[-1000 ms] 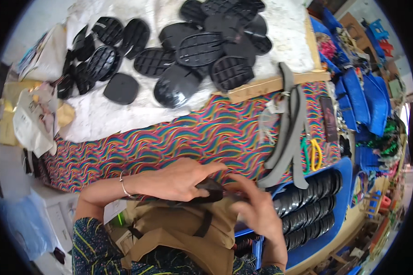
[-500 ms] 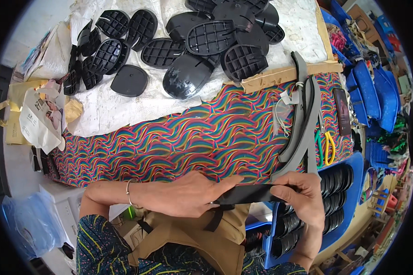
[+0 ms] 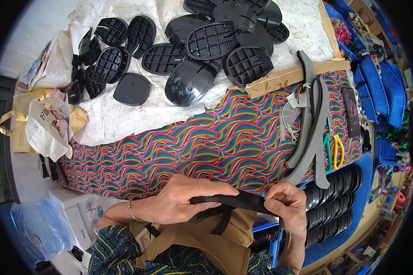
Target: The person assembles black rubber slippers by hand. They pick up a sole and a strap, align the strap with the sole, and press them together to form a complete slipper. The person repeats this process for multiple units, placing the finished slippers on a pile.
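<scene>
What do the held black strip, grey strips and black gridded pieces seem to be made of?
Black strip: matt, perhaps rubber or leather; dull, gently bending surface.
Grey strips: matt, probably foam or rubber; evenly coloured, little sheen.
Black gridded pieces: slightly shiny, likely moulded plastic or rubber; regular ribs.

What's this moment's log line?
left hand: holds black strip | right hand: pinches same strip | beyond: black pieces on white sheet | right: grey strips
</scene>
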The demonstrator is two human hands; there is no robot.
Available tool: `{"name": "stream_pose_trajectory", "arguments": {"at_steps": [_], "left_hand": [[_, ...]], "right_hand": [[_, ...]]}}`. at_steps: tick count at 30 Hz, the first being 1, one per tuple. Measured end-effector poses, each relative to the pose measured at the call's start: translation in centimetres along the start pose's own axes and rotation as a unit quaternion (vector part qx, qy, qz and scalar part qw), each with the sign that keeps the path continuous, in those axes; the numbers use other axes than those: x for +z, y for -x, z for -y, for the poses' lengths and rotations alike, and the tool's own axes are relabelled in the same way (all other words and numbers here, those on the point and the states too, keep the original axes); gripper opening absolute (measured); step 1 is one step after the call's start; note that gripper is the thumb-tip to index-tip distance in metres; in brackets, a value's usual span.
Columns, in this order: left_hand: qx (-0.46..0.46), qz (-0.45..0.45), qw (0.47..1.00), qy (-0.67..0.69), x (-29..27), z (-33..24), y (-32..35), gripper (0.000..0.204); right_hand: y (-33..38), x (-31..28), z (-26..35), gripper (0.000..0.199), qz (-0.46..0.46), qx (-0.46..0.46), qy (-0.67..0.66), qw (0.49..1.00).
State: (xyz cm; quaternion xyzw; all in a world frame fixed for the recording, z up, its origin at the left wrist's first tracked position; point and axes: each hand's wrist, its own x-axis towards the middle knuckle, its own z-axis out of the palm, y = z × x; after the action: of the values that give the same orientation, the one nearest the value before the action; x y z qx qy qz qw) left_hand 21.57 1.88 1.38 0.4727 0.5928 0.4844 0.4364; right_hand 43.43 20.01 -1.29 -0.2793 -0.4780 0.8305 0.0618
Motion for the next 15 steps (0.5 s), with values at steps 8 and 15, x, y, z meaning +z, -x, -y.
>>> {"name": "stream_pose_trajectory", "arguments": {"at_steps": [8,15], "left_hand": [[-0.032,-0.084,0.993,0.081,0.6,0.7,-0.2,0.031],[-0.067,-0.158,0.974,0.145,0.8,1.3,-0.1,0.034]], "right_hand": [[-0.6,0.4,-3.0,0.016,-0.019,-0.005,-0.144,0.989],[-0.6,2.3,-5.6,0.013,-0.061,-0.044,-0.195,0.978]]}}
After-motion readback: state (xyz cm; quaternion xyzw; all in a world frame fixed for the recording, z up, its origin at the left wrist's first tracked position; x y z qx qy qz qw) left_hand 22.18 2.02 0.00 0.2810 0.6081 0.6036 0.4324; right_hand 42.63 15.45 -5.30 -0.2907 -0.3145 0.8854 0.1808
